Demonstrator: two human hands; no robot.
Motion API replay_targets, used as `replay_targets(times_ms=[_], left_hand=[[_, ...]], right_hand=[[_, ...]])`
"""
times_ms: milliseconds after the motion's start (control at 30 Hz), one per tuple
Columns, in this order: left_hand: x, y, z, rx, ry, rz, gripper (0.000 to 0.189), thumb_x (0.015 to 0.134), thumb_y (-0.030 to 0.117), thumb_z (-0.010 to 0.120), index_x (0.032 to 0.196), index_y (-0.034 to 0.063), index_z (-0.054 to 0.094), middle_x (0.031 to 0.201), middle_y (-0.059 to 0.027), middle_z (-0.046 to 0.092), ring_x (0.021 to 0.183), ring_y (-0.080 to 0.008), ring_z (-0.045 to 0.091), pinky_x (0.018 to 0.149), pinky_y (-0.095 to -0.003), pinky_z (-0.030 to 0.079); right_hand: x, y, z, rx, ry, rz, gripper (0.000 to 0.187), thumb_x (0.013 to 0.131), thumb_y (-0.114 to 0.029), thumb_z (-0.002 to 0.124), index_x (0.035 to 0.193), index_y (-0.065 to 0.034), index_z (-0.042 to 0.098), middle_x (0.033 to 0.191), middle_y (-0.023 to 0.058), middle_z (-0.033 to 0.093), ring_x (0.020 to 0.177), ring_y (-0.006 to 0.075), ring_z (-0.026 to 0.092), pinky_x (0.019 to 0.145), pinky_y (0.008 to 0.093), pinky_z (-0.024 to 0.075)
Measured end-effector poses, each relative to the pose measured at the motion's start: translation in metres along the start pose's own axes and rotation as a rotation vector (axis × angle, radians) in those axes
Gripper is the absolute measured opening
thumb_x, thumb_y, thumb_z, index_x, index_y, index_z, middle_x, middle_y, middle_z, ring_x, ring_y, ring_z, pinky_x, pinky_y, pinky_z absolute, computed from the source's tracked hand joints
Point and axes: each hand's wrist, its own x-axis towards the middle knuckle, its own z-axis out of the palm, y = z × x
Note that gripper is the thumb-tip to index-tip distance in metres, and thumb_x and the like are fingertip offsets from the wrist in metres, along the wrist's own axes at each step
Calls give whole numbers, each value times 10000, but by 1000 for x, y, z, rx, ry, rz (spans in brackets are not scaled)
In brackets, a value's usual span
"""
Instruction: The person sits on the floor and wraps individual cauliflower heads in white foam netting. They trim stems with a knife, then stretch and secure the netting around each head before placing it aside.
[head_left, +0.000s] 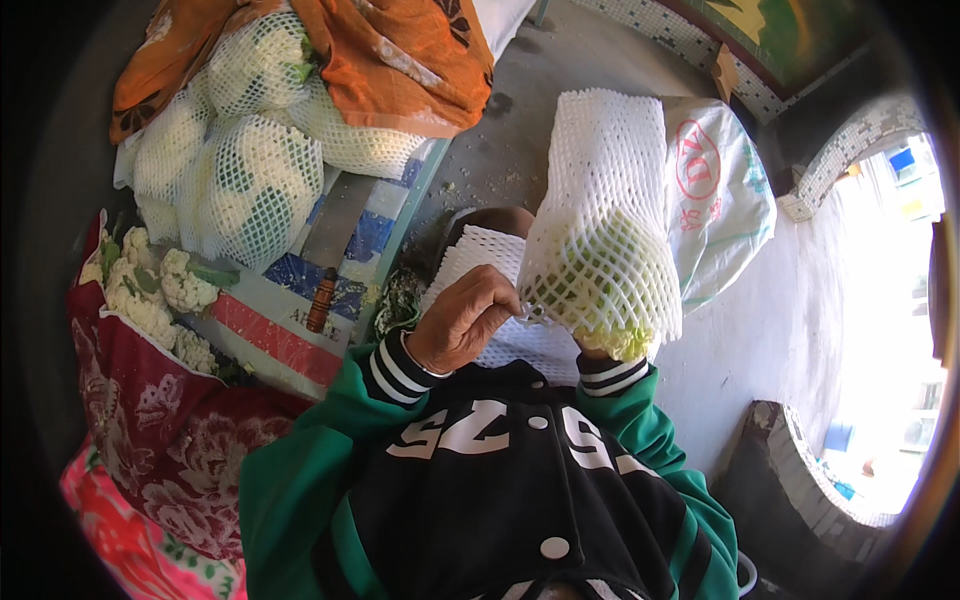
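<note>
My left hand (466, 319) pinches the open rim of a white foam net sleeve (607, 150) between thumb and fingertips. Inside the sleeve's near end sits a pale green-yellow cauliflower head (611, 262), its lower edge poking out past the rim. The sleeve's far part stands up limp and unfilled. Beneath the cauliflower my right hand (592, 349) supports it; only a bit near the cuff shows, the fingers are hidden. More white foam netting (480, 259) lies across my lap, behind my left hand.
Several netted cauliflowers (262, 187) are piled on the table at left, partly under an orange cloth (405, 60). Bare cauliflower pieces (142, 292) lie beside a maroon cloth (150, 405). A turned wooden handle (321, 300) rests on the table. At right is a white printed plastic bag (712, 202).
</note>
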Motion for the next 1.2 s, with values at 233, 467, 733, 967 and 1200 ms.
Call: replay_targets(times_ms=[233,467,733,967,1200], left_hand=[[-2,5,9,68,-136,-62,190,801,0,689,943,53,576,846,-92,609,812,-295,587,751,-351,477],[6,13,-1,311,11,-59,313,713,42,775,952,74,574,829,-61,603,768,-269,595,655,-350,497],[10,30,-4,123,-59,-86,852,683,26,712,1429,57,300,1365,-241,360,1268,-442,383,1064,-474,353],[8,25,8,29,26,-157,1157,710,513,801,1474,-27,121,1447,-266,248,1356,-412,275,1117,-464,260],[4,16,16,-19,278,-275,1185,651,336,885,1480,-8,111,1442,-238,271,1346,-354,309,1104,-435,289]], right_hand=[[9,6,21,532,-40,80,532,1022,-298,407,1484,-83,254,1469,150,378,1325,308,413,1075,489,397],[7,-29,53,-201,-54,52,599,973,-271,535,1475,-76,273,1457,119,395,1308,244,426,1095,384,374],[30,-40,69,673,-61,257,547,998,-373,428,1449,-81,327,1406,159,452,1256,329,480,1031,493,436],[54,-56,110,520,44,81,450,1010,-363,346,1311,-56,481,1222,134,593,1081,281,601,904,418,520],[50,-61,167,-150,4,-98,516,1009,-378,360,1366,-7,401,1244,128,560,1091,213,575,937,357,463]])
